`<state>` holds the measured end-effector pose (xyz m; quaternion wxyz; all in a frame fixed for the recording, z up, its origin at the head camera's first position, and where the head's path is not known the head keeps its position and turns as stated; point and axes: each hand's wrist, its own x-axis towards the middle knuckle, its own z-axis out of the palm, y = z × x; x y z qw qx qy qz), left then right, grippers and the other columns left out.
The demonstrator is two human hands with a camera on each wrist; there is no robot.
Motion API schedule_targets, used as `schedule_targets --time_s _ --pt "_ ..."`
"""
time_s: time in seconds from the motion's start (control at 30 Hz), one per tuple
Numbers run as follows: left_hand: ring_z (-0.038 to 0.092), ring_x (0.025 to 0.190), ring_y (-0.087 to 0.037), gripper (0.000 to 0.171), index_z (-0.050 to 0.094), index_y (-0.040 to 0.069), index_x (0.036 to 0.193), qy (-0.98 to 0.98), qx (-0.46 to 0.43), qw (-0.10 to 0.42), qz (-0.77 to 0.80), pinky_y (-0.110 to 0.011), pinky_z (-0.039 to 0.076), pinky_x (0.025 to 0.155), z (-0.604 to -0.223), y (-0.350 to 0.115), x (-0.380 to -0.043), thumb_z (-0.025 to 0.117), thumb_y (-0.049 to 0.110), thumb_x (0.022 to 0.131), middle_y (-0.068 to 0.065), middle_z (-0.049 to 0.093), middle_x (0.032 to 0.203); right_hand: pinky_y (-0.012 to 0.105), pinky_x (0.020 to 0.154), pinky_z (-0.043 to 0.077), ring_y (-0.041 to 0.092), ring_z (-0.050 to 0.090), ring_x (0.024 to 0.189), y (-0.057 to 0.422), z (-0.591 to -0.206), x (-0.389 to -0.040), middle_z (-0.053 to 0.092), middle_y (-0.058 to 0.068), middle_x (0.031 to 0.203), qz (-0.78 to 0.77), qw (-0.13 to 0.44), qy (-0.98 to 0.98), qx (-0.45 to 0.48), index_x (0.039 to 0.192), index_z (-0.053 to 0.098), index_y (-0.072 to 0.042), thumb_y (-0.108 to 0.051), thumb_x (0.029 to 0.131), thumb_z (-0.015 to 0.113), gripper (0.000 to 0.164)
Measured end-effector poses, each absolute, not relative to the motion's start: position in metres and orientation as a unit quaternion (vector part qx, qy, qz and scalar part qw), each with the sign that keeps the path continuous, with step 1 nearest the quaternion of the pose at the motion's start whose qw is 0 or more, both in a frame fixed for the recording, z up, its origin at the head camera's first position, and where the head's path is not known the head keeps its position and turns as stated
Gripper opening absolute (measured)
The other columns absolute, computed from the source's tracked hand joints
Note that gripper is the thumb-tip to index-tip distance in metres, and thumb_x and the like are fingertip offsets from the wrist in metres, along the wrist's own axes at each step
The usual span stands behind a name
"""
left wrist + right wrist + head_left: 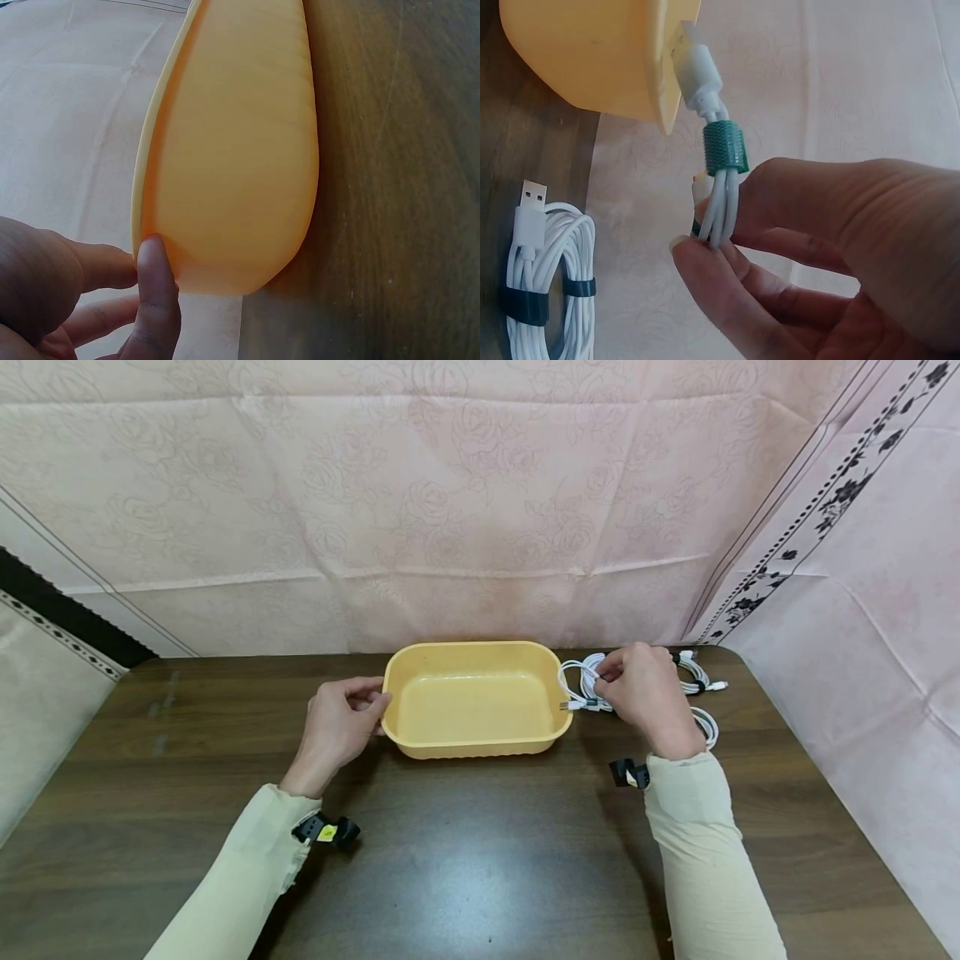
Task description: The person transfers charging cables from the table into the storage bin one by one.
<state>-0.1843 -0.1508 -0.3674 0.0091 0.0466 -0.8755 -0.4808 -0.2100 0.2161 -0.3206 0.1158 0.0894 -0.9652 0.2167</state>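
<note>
A yellow plastic basin (472, 706), rectangular with rounded corners, sits at the far side of the table with nothing inside. At its left end my left hand (339, 724) pinches the rim between thumb and fingers; the left wrist view shows the thumb (156, 281) against the basin's side. My right hand (651, 697) holds a coiled white USB cable (721, 202) by its strands, just off the basin's right end. A green strap (724, 147) binds this cable, and its metal plug (697, 71) points toward the basin's rim.
More coiled white cables (697, 677) lie on the table around my right hand, one with dark straps (526, 306). The brown wooden table (465, 843) ends at a patterned cloth (450, 527) hanging behind. Another cloth hangs on the right.
</note>
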Motion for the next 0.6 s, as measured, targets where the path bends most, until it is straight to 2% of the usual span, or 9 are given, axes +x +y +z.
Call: schedule_targets --time_s 0.33,0.6 --pt "0.069 0.068 -0.015 0.033 0.067 0.002 0.131 -0.877 0.044 0.013 -0.478 -0.021 0.059 0.059 -0.3667 -0.1506 -0.1841 0.064 0.018 0.101 -0.018 0.068 0.104 0.033 0.066 0.048 0.025 0.069 0.075 0.21 -0.323 -0.2116 0.077 0.008 0.077 0.226 0.125 -0.963 0.079 0.088 0.082 -0.005 -0.005 0.081 0.067 0.016" --pt "0.07 0.069 -0.018 0.033 0.068 0.003 0.13 -0.878 0.045 0.017 -0.476 -0.022 0.059 0.059 -0.3675 -0.1498 -0.185 0.065 0.017 0.101 -0.017 0.068 0.104 0.033 0.065 0.048 0.025 0.069 0.074 0.2076 -0.323 -0.2115 0.077 0.008 0.076 0.23 0.125 -0.962 0.078 0.086 0.081 -0.005 -0.004 0.082 0.066 0.016"
